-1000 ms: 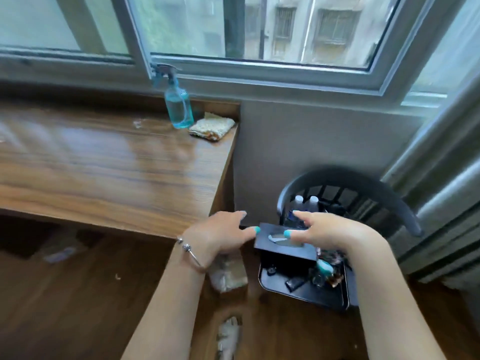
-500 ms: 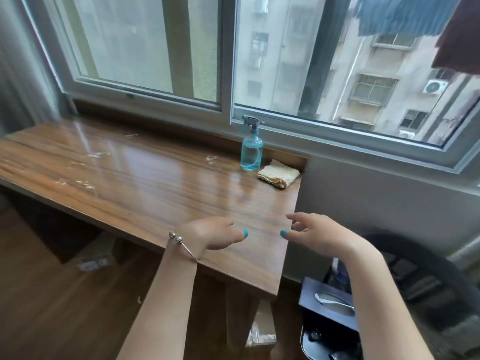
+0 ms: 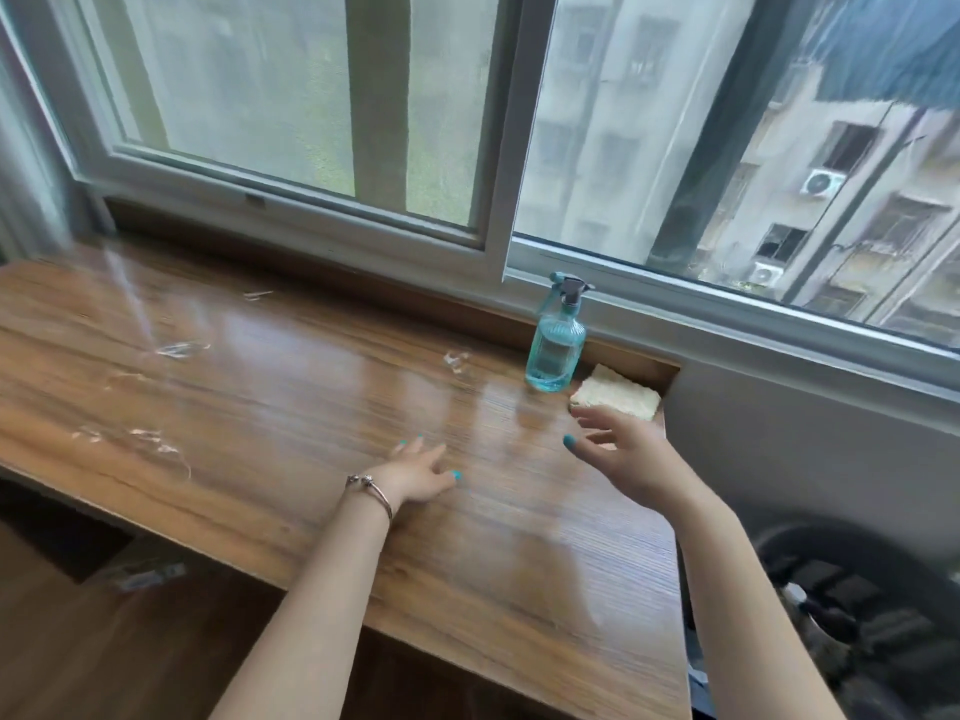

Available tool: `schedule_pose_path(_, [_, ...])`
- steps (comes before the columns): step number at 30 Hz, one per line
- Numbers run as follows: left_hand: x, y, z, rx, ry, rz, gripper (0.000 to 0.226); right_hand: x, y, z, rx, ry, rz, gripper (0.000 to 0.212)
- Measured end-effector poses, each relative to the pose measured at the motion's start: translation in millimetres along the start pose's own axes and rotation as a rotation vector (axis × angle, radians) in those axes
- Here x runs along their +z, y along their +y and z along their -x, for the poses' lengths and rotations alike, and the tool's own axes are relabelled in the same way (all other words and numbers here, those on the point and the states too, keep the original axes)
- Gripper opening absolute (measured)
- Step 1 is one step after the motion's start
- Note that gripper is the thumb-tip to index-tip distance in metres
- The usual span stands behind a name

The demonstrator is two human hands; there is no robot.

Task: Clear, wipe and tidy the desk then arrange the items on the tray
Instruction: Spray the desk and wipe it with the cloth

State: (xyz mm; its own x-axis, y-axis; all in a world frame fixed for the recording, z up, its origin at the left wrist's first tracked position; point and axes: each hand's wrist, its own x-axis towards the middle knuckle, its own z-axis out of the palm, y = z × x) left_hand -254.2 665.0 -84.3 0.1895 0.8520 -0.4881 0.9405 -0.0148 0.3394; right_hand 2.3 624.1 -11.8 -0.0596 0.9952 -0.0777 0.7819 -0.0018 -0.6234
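Note:
A wooden desk (image 3: 291,418) runs under the window. At its back right corner stands a blue spray bottle (image 3: 554,345), with a folded yellow cloth (image 3: 615,393) lying just to its right. My right hand (image 3: 618,454) hovers open over the desk, its fingertips a short way in front of the cloth and not touching it. My left hand (image 3: 415,472) is open above the middle of the desk and holds nothing. Scraps of clear litter (image 3: 179,349) lie scattered on the desk's left half. The tray is out of view.
A black chair (image 3: 857,589) stands to the right of the desk, below its edge. The window frame (image 3: 498,148) rises directly behind the desk. A grey wall (image 3: 789,439) lies beyond the desk's right end. Something pale (image 3: 148,576) lies on the floor under the desk.
Both hands let go of the black box on the tray on the chair, rose over the desk and reached forward. My right hand has come close to the cloth.

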Motion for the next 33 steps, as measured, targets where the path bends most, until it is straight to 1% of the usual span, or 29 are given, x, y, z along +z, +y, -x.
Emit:
schedule_pose_path(2, [11, -15, -28, 0.019, 0.090, -0.055, 0.064, 3, 6, -32, 0.015, 0.042, -0.029, 0.048])
schedule_pose_path(4, [21, -28, -49, 0.044, 0.239, -0.117, 0.068, 8, 13, -67, 0.035, 0.079, -0.069, 0.052])
schedule_pose_path(6, [22, -35, -69, 0.036, 0.377, -0.127, 0.076, 13, 20, -102, 0.055, 0.147, -0.147, 0.062])
schedule_pose_path(8, [15, -40, -91, 0.011, 0.446, -0.122, 0.082, 16, 26, -139, 0.070, 0.253, -0.233, 0.074])
schedule_pose_path(9, [10, -41, -102, -0.001, 0.464, -0.119, 0.082, 16, 28, -157, 0.095, 0.296, -0.264, 0.082])
schedule_pose_path(11, [1, -44, -118, -0.025, 0.489, -0.109, 0.080, 16, 31, -190, 0.151, 0.334, -0.295, 0.104])
schedule_pose_path(12, [-1, -46, -125, -0.035, 0.503, -0.109, 0.080, 17, 33, -204, 0.157, 0.332, -0.308, 0.112])
schedule_pose_path(13, [-3, -47, -130, -0.040, 0.513, -0.110, 0.080, 17, 35, -214, 0.152, 0.322, -0.327, 0.115])
schedule_pose_path(14, [-3, -48, -133, -0.040, 0.519, -0.108, 0.080, 19, 37, -222, 0.132, 0.311, -0.348, 0.113])
schedule_pose_path(15, [-3, -48, -135, -0.036, 0.523, -0.107, 0.080, 22, 39, -227, 0.106, 0.312, -0.344, 0.106])
schedule_pose_path(17, [1, -49, -136, -0.031, 0.529, -0.112, 0.081, 27, 38, -227, 0.112, 0.385, -0.229, 0.089])
schedule_pose_path(18, [2, -50, -136, -0.032, 0.536, -0.117, 0.081, 29, 37, -225, 0.161, 0.440, -0.135, 0.088])
schedule_pose_path(20, [2, -52, -137, -0.027, 0.542, -0.126, 0.081, 31, 35, -219, 0.230, 0.491, -0.019, 0.098])
schedule_pose_path(21, [3, -53, -138, -0.018, 0.541, -0.125, 0.081, 31, 36, -215, 0.218, 0.464, -0.063, 0.101])
schedule_pose_path(23, [4, -55, -140, 0.001, 0.542, -0.120, 0.081, 31, 38, -210, 0.135, 0.353, -0.301, 0.099])
schedule_pose_path(24, [4, -56, -141, 0.009, 0.543, -0.118, 0.081, 32, 40, -207, 0.104, 0.325, -0.363, 0.098])
schedule_pose_path(25, [5, -57, -141, 0.016, 0.543, -0.117, 0.081, 32, 42, -204, 0.105, 0.339, -0.346, 0.098])
schedule_pose_path(26, [5, -58, -142, 0.026, 0.539, -0.117, 0.081, 33, 42, -202, 0.128, 0.378, -0.270, 0.100])
schedule_pose_path(27, [5, -60, -143, 0.045, 0.530, -0.123, 0.082, 34, 42, -199, 0.159, 0.417, -0.192, 0.104])
schedule_pose_path(28, [4, -63, -143, 0.073, 0.517, -0.134, 0.083, 34, 41, -196, 0.174, 0.423, -0.168, 0.108])
schedule_pose_path(31, [-7, -82, -145, 0.189, 0.492, -0.187, 0.083, 38, 37, -188, 0.106, 0.322, -0.306, 0.114])
schedule_pose_path(33, [-15, -98, -145, 0.262, 0.488, -0.227, 0.081, 42, 34, -184, 0.088, 0.370, -0.277, 0.119])
